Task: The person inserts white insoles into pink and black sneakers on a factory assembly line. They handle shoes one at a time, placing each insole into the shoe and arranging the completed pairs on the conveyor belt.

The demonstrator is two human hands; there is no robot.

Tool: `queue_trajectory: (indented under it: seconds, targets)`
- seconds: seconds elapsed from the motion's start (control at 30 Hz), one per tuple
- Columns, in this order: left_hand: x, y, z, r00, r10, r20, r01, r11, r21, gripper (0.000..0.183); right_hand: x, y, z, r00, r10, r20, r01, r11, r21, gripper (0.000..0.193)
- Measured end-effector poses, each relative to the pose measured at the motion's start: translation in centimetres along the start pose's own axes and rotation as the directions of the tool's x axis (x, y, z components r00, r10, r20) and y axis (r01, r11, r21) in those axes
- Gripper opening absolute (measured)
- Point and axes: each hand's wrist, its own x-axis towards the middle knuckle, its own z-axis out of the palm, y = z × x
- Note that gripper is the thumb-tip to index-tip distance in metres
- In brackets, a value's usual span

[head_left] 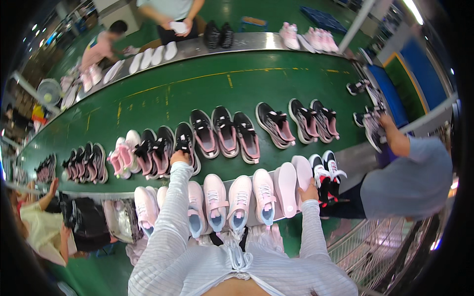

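My left hand reaches over the green belt and is closed on the heel end of a black sneaker. My right hand grips a pale pink insole by its near end. Another pink insole lies beside it on the metal ledge. Left of the insoles, several pale pink sneakers with light blue linings stand in a row on that ledge. To the right of my right hand is a pair of black, white and red shoes.
Several black sneakers with pink linings line the green belt. A pink pair stands among them. White insoles lie on the far ledge. Co-workers are across the belt and at both sides; the right one touches shoes.
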Motion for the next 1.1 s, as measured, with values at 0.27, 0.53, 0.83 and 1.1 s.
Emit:
queue_trajectory:
  seconds: [0.27,0.53,0.83,1.1]
  targets:
    - [-2.1,-6.3,-8.3,0.955,-0.037,-0.294,-0.037,0.969,-0.244,0.014,-1.3,-2.0,-1.8,0.999,-0.036,0.011,0.037,0.987,-0.154,0.089]
    - [-14.7,-33.1,-15.8,0.752,-0.515,-0.412,0.563,0.826,-0.005,0.022,-3.1,-10.6,-5.3,0.946,-0.274,-0.175,0.324,0.841,0.433,0.035]
    - [-1.1,-6.2,-9.3,0.942,0.205,-0.264,-0.332,0.664,-0.670,0.030,1.3,-32.0,3.9,0.499,-0.675,0.544,-0.303,0.452,0.839,0.017]
    - [7.8,6.8,1.1,0.951,0.264,0.160,-0.214,0.937,-0.275,0.045,7.4,-35.1,12.6,0.625,-0.648,0.436,0.219,0.681,0.699,0.032]
